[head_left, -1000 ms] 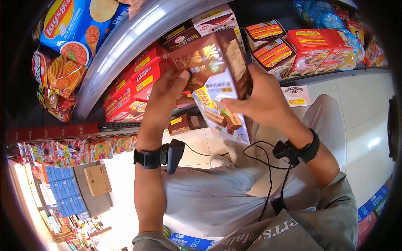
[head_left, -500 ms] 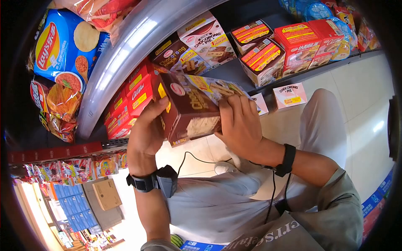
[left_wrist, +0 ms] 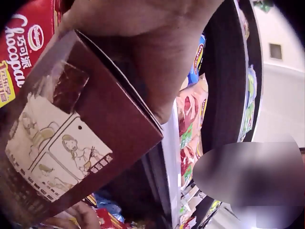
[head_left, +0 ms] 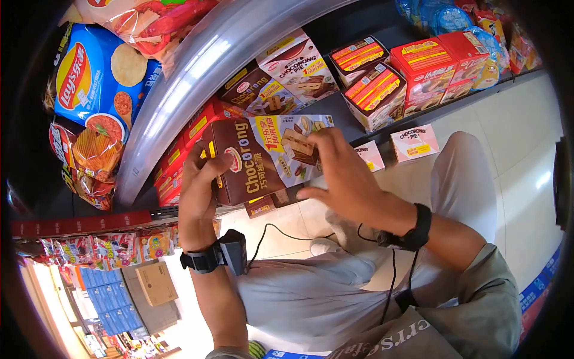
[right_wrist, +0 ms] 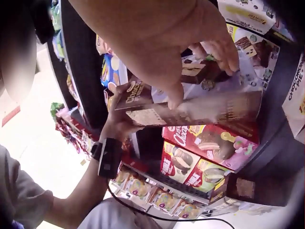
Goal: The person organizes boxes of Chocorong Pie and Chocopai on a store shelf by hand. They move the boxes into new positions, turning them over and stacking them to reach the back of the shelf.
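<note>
your left hand [head_left: 196, 188] grips the brown box [head_left: 257, 160] by one end, likely for steadiness; your right hand [head_left: 356, 185], fingers [head_left: 327, 147] wide, overlies the other end.

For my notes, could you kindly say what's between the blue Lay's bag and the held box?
The curved shiny strip and red boxes, in the head view.
</note>
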Demonstrator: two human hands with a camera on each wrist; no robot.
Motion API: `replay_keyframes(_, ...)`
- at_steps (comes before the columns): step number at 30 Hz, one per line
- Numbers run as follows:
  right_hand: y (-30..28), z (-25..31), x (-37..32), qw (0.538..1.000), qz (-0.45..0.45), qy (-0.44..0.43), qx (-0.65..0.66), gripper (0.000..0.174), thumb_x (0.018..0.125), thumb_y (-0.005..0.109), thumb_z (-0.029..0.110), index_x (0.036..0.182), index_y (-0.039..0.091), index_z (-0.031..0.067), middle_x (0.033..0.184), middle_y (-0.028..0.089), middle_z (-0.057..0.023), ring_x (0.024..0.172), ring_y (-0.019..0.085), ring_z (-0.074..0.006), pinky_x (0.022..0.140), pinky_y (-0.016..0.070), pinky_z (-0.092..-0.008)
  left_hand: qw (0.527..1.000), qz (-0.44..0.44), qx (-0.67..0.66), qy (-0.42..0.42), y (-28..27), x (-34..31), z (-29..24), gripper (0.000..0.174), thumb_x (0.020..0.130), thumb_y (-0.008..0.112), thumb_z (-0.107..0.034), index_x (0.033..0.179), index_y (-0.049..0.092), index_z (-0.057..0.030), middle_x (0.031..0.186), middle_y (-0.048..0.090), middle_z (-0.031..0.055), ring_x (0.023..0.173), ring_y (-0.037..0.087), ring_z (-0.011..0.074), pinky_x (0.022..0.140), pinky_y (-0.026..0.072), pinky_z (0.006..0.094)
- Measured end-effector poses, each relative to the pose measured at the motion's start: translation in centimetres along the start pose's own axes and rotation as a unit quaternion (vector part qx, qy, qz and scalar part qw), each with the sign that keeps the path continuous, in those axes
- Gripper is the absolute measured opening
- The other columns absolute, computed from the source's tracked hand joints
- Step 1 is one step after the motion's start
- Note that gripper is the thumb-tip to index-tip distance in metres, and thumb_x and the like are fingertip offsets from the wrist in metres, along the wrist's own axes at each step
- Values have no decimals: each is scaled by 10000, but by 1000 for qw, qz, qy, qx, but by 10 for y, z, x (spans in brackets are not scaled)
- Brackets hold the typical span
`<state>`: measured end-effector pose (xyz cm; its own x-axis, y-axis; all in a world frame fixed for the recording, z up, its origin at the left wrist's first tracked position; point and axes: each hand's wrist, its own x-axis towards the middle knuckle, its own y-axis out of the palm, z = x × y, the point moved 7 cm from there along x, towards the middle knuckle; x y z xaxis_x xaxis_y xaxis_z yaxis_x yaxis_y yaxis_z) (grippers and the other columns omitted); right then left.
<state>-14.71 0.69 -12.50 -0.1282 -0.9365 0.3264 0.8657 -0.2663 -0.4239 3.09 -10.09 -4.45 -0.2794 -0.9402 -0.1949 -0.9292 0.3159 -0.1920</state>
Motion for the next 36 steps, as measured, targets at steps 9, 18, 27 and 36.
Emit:
replay_keyframes(9,58,-59,13,982,135,126,-37,684,740,781,278,1162,372,-72,1232,359,-301,1110,456,-489,917,431,-493,884,2,360,297,60,16,-45,655,589,767,-62,1194,559,77,1077,650,211,984,640,190,890,487,319)
replay_keyframes(18,87,-124,75,976,-62,210,-15,736,672,838,266,1128,402,-112,1285,342,-311,1046,544,-436,871,483,-450,802,98,452,378,70,60,-31,616,630,707,-5,1226,557,32,1135,615,252,1044,614,360,926,468,361)
replay_keyframes(27,104,-136,85,960,-116,255,8,669,655,847,248,1057,438,-97,1121,473,-255,998,559,-433,815,507,-455,788,47,508,344,46,71,-14,442,762,524,43,1196,579,-21,1183,587,247,1096,554,409,955,451,423)
replay_keyframes(36,72,-96,63,970,134,121,-164,371,736,749,145,1005,552,-17,1048,599,-222,1002,599,-366,787,510,-438,765,63,496,406,53,66,-2,486,756,528,38,1242,503,17,1215,536,292,1167,491,434,1002,405,445)
